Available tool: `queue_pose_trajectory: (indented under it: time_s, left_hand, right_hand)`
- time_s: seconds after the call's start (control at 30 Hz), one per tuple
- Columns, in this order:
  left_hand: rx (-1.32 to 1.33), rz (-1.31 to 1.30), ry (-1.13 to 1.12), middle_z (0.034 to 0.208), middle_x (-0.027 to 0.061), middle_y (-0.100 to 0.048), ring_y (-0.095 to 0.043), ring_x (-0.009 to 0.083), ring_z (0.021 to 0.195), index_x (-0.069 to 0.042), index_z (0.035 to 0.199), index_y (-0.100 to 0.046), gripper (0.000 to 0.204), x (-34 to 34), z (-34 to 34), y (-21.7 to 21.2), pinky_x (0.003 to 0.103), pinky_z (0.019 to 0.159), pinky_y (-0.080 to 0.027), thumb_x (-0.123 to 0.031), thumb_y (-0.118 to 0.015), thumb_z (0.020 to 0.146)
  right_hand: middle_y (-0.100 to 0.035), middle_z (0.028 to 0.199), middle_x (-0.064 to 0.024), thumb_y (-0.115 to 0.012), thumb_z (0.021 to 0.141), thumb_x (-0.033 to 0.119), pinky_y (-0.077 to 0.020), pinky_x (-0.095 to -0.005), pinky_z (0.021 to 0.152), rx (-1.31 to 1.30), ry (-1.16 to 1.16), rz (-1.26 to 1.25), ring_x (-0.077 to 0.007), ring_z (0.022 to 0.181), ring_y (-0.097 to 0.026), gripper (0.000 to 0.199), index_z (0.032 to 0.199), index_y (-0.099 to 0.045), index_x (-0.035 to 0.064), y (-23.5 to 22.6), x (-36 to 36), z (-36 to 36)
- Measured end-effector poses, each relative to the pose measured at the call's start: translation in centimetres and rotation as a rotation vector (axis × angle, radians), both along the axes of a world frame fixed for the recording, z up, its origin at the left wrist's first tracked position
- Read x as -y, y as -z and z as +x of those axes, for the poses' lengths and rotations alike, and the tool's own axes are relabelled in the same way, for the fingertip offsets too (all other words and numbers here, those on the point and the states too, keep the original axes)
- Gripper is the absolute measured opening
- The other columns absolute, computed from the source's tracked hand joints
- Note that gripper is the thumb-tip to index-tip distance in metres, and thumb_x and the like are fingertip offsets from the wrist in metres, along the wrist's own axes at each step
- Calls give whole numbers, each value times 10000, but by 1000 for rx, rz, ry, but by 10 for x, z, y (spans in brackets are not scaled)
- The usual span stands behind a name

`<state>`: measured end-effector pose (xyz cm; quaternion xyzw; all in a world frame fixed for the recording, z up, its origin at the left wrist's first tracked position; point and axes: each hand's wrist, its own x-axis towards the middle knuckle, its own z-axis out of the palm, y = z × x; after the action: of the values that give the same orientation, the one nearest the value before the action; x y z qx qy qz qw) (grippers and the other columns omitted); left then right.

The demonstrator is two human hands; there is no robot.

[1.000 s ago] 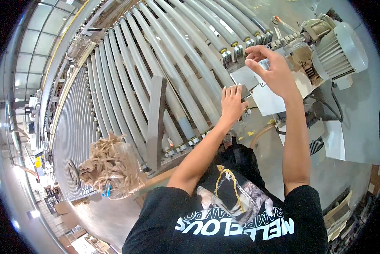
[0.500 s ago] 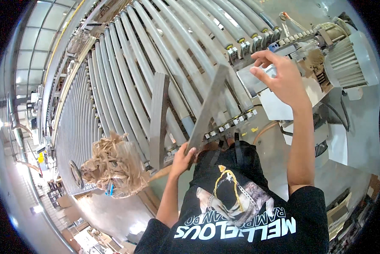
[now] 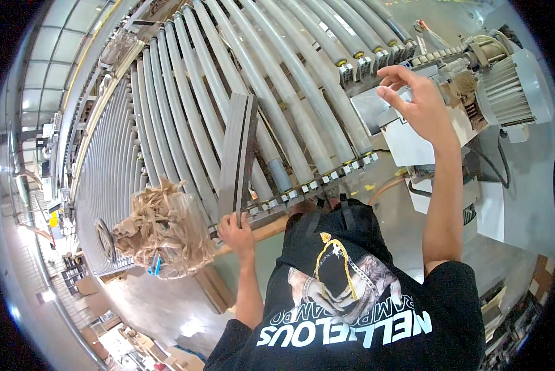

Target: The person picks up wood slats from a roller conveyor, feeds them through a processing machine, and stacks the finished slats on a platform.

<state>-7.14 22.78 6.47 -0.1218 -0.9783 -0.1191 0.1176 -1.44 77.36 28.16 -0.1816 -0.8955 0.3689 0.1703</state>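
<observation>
Long grey boards (image 3: 233, 157) lie together as a narrow stack on the conveyor rollers. At their near end, my left hand (image 3: 236, 234) is closed around the board ends, with its fingertips on the top edges. One board lies flush along the right side of the others. Over the right end of the rollers, beside a machine with a pale ribbed motor housing (image 3: 506, 93), my right hand (image 3: 416, 102) is raised. It holds nothing; its fingers are bent but apart.
Grey rollers (image 3: 299, 93) run across the view, with a row of small blocks along the near edge. A clear bag of crumpled brown paper (image 3: 166, 229) sits left of the boards. A coiled cord (image 3: 105, 240) lies beyond it. An orange hose (image 3: 385, 187) trails below the machine.
My left hand has moved left, bringing the separate tilted board down against the others on the rollers. My right hand stays raised, shifted only slightly.
</observation>
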Motion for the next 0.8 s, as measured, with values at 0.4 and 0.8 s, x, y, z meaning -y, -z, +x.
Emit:
queue_pose_trajectory:
  time_s: [0.4, 0.8]
  left_hand:
    - [-49, 20, -28, 1416, 168, -538, -492, 426, 1363, -43, 1006, -697, 309, 8, -7, 21, 605, 1123, -396, -335, -794, 991]
    - [-3, 39, -168, 1454, 255, -542, -485, 465, 1395, 25, 1458, -510, 835, 7, -33, 23, 575, 1171, -396, -410, -884, 851]
  right_hand:
    - [-792, 990, -111, -763, 1002, 369, -561, -368, 812, -53, -38, 34, -232, 925, -748, 387, 1233, -744, 60, 5, -4, 1]
    - [-785, 994, -123, -742, 1010, 365, -556, -384, 847, -26, -59, 95, -260, 937, -746, 384, 1229, -735, 50, 6, -4, 1]
